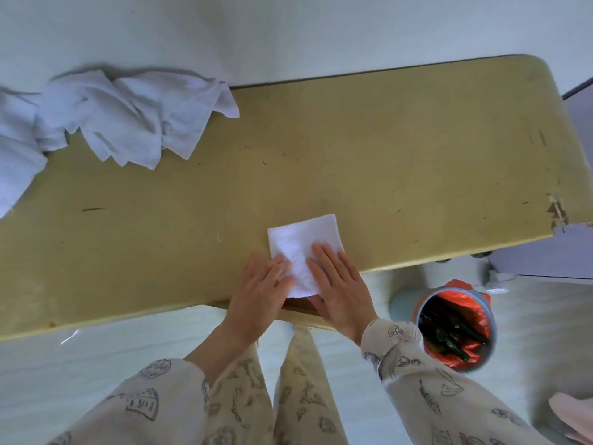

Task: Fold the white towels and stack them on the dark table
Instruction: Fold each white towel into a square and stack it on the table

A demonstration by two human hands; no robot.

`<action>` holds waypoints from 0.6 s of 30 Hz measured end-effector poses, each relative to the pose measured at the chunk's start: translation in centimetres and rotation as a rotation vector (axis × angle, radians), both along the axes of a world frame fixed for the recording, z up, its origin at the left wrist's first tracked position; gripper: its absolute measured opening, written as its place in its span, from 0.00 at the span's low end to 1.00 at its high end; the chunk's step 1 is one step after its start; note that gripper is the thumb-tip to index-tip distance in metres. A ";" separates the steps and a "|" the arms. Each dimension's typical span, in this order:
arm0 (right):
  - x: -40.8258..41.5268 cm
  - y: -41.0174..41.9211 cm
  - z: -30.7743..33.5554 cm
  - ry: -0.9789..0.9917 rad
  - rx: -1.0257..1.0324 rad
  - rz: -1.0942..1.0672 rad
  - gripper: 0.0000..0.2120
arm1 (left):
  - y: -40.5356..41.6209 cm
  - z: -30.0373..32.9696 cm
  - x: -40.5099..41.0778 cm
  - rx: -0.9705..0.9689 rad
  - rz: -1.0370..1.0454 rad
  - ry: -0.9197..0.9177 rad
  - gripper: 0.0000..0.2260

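Pale wall (288,30) runs along the far side of our yellowish tabletop (401,155), whose surface is scuffed and chipped at its right edge. We stand at the near edge, looking straight down at our own arms in cream sleeves (426,380) printed with small line drawings.

Our folded white towel (298,239) lies flat near the front edge of the tabletop, a small neat rectangle. Our left hand (260,293) rests on its near left corner with fingers straight and laid flat, fingertips on the cloth. Our right hand (340,287) presses on its near right part, palm down, fingers straight and slightly spread. Neither hand curls around or pinches the towel; both simply lie on top of it, and they sit just beside each other with a strip of cloth showing between them.

At the far left of the tabletop we see a heap of unfolded white towels (122,120), crumpled and overlapping, spilling past the left side of the view and well apart from the folded one.

On the floor to our right stands a round waste bin (455,326) lined with an orange-red bag, dark contents inside. We cannot tell what those contents are.
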State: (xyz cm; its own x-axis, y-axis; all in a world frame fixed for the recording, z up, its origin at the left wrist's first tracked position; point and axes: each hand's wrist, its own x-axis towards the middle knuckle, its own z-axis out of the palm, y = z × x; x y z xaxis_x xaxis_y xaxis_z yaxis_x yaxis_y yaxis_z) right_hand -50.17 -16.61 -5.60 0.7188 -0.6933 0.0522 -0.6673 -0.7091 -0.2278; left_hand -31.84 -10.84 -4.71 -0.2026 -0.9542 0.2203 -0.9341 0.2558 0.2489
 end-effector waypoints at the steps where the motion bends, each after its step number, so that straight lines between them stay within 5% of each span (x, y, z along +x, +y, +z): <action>1: 0.1 0.0 0.1 -0.011 -0.019 -0.007 0.21 | -0.1 0.4 -0.2 -0.009 0.024 0.026 0.09; 5: 0.8 -0.4 2.0 -0.039 0.003 0.035 0.19 | 0.9 2.6 -0.6 0.043 0.119 0.189 0.07; 8: 2.8 0.3 5.6 -0.117 0.078 0.131 0.09 | 4.0 5.8 0.0 0.159 0.406 0.430 0.08; 11: 6.8 2.0 9.8 -0.134 0.161 0.254 0.10 | 9.1 8.5 2.2 0.283 0.679 0.658 0.13; 18: 18.8 13.5 18.6 -0.165 0.251 0.659 0.12 | 28.2 15.3 7.9 0.049 1.148 0.780 0.12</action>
